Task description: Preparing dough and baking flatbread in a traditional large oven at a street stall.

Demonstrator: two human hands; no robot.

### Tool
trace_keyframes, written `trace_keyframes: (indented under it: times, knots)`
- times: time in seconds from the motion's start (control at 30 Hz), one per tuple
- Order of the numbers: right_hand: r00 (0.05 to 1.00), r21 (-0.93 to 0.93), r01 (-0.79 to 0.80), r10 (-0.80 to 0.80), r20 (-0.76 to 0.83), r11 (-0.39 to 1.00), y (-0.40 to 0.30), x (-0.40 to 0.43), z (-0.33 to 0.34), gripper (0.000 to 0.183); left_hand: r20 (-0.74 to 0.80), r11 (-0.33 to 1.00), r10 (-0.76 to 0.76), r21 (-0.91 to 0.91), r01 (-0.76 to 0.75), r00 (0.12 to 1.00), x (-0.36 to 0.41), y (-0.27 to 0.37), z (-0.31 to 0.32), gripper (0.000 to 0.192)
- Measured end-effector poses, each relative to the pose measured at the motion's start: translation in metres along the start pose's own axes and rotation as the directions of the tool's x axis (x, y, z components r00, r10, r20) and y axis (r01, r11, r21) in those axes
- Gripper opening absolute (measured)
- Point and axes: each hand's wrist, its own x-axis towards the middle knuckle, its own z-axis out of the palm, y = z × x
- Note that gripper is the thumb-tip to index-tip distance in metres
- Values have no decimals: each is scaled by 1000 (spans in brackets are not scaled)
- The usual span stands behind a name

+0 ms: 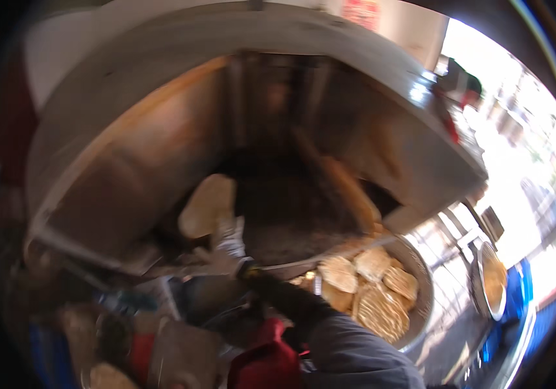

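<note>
My right hand (229,250), blurred by motion, reaches forward at the mouth of a metal-hooded oven (302,209). Its fingers, with something white around them, meet the lower end of a pale, elongated flatbread (207,206) and appear to hold it. The bread shows against the oven's dark interior, on its left side. A dark cover wraps my right forearm below a grey sleeve (363,357). I cannot make out my left hand in the view. Close to the right forearm, a large round metal basin (421,311) holds several browned flatbreads (380,311).
The metal hood (161,53) arches over the oven. A smaller bowl (477,291) with yellowish contents stands at the right, by blue containers (518,287). Another person (458,102) is beyond the hood. Red cloth (268,360) hangs below; blurred objects fill the lower left.
</note>
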Motion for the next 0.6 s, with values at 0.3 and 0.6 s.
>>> trace_keyframes:
  times: [0.3, 0.6]
  knots:
    - [999, -145, -16, 11, -34, 989, -28, 7, 7, 101, 194, 781, -327, -495, 380, 925, -15, -81, 27, 32]
    - [999, -214, 19, -25, -26, 977, -27, 34, 9, 102, 254, 209, -514, -889, 407, 820, -9, -33, 10, 34]
